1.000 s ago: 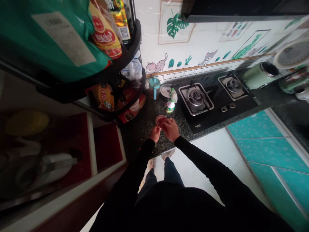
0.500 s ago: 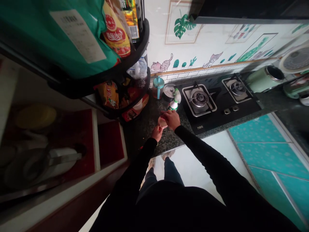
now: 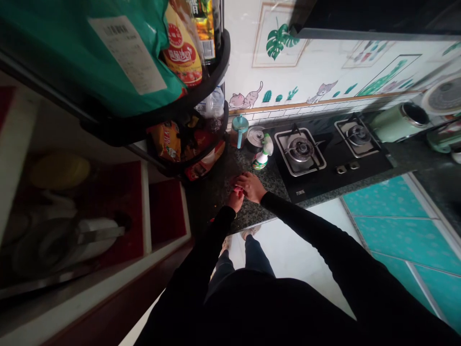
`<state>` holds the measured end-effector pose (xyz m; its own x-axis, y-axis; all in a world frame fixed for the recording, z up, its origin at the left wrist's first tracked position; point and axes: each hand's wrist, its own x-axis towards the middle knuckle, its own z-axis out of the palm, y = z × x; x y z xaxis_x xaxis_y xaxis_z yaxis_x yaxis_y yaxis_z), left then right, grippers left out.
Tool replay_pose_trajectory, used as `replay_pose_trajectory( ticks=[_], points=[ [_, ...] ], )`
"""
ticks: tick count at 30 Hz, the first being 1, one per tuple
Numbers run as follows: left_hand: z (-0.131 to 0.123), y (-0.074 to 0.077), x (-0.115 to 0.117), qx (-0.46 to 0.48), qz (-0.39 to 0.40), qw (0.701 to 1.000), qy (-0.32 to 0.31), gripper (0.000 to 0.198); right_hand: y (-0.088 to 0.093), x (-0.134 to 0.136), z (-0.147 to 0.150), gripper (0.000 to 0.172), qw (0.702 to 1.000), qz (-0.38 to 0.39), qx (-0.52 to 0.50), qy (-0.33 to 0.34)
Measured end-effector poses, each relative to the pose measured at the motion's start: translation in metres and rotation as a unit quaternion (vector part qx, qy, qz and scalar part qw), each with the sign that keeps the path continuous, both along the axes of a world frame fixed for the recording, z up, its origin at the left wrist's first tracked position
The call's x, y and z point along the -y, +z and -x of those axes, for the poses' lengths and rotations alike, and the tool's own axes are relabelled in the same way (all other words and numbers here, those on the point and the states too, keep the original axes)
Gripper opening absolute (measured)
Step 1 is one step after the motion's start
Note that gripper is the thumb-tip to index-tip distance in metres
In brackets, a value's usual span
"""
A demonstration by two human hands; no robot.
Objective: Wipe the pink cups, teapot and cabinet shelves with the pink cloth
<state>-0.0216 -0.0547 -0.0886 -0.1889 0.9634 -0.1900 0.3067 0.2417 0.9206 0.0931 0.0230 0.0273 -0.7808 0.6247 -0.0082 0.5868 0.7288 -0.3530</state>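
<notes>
My left hand (image 3: 236,200) is closed around a small pink thing (image 3: 237,189) above the dark speckled countertop (image 3: 201,206). Most of it is covered by fingers, so its kind cannot be made out. From the right, my right hand (image 3: 252,186) reaches over it, fingers bent and pressed against the same thing. Just beyond my hands stands a spray bottle (image 3: 262,156) with a green and white head. Behind it are a lidded metal pot (image 3: 255,136) and a clear jug with a blue lid and handle (image 3: 239,130).
A two-burner gas hob (image 3: 324,154) lies to the right, with a pale green pot (image 3: 399,120) past it. At the left, a black rack (image 3: 216,57) of packaged food overhangs the counter. Small orange and red bits (image 3: 212,219) lie near my left wrist.
My right hand has moved slightly left and down over the pink thing, which shows less now. The spray bottle is uncovered. The view has shifted a little.
</notes>
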Motion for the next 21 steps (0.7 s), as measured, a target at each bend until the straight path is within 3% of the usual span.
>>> replay_pose_trajectory(
  ticks=[4, 8, 10, 14, 17, 21],
  points=[
    [0.000, 0.000, -0.001, -0.009, 0.019, 1.000, -0.013, 0.010, 0.000, 0.000, 0.003, 0.032, 0.993, -0.008, 0.007, -0.120],
    [0.001, -0.003, 0.000, -0.018, 0.023, 1.000, -0.011, 0.014, -0.002, 0.004, 0.008, 0.029, 1.000, -0.004, 0.007, -0.024],
    [0.001, -0.006, 0.001, -0.020, 0.022, 0.999, -0.014, 0.014, -0.002, -0.001, 0.008, 0.028, 1.000, 0.000, 0.013, -0.024],
    [0.000, -0.008, 0.000, -0.023, 0.020, 0.999, -0.023, 0.015, -0.009, -0.016, -0.009, 0.028, 0.983, 0.019, -0.010, -0.184],
    [-0.001, -0.008, -0.002, -0.027, 0.020, 0.999, -0.021, 0.016, -0.019, 0.003, -0.032, 0.026, 0.965, 0.032, -0.073, -0.248],
    [-0.001, -0.007, -0.001, -0.029, 0.021, 0.999, -0.030, 0.016, -0.027, 0.050, -0.044, 0.024, 0.957, 0.004, -0.099, -0.272]
  ],
)
